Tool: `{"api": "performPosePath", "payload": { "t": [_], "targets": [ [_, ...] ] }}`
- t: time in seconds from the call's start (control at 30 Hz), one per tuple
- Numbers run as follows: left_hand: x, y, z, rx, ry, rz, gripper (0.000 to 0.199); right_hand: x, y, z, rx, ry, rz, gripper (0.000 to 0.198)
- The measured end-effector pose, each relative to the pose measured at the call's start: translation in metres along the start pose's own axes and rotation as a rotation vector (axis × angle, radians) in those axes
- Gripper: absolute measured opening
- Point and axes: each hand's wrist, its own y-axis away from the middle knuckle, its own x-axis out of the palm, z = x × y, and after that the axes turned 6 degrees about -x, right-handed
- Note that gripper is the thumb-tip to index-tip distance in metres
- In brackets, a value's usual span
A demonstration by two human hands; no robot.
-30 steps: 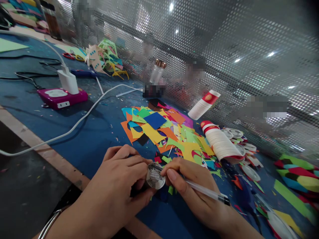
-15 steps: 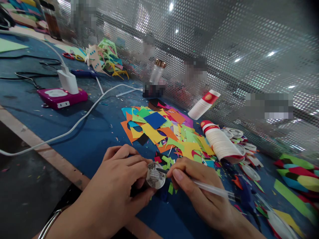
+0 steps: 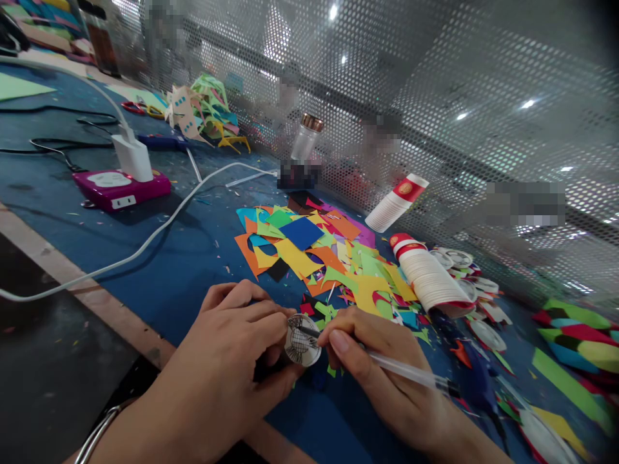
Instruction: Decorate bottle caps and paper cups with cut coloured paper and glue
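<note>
My left hand (image 3: pixel 227 367) is closed around the edge of a small white disc (image 3: pixel 308 354), which carries a black grid and fine line drawing. My right hand (image 3: pixel 382 374) pinches a pen (image 3: pixel 409 369) with a translucent barrel. The pen's dark tip touches or nearly touches the upper part of the disc's face. Part of the disc's left rim is hidden behind my left fingers. Just beyond both hands lies a heap of coloured paper scraps (image 3: pixel 300 233) on the blue table (image 3: pixel 159 283).
At right lie a stack of paper cups (image 3: pixel 432 277) and a blue glue gun (image 3: pixel 478 380). Another cup stack (image 3: pixel 394 206) leans near the perforated metal screen (image 3: pixel 435 84). A magenta power strip (image 3: pixel 118 193) with a white charger (image 3: pixel 133 158) sits left; a white cable (image 3: pixel 159 229) crosses the table.
My right hand has shifted slightly left, and the pen tip has moved up and left across the disc. My left hand and the disc have stayed almost still.
</note>
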Motion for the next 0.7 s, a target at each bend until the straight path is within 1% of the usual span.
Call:
{"api": "performPosePath", "payload": {
  "t": [0.3, 0.7],
  "targets": [
    [-0.0024, 0.0005, -0.0023, -0.008, -0.016, 0.026, 0.024, 0.0005, -0.0012, 0.0040, -0.009, -0.072, 0.026, 0.026],
    [-0.0016, 0.0002, -0.0018, -0.007, -0.013, 0.011, 0.027, -0.0034, 0.0001, 0.0004, 0.028, 0.005, -0.007, 0.032]
  ]
}}
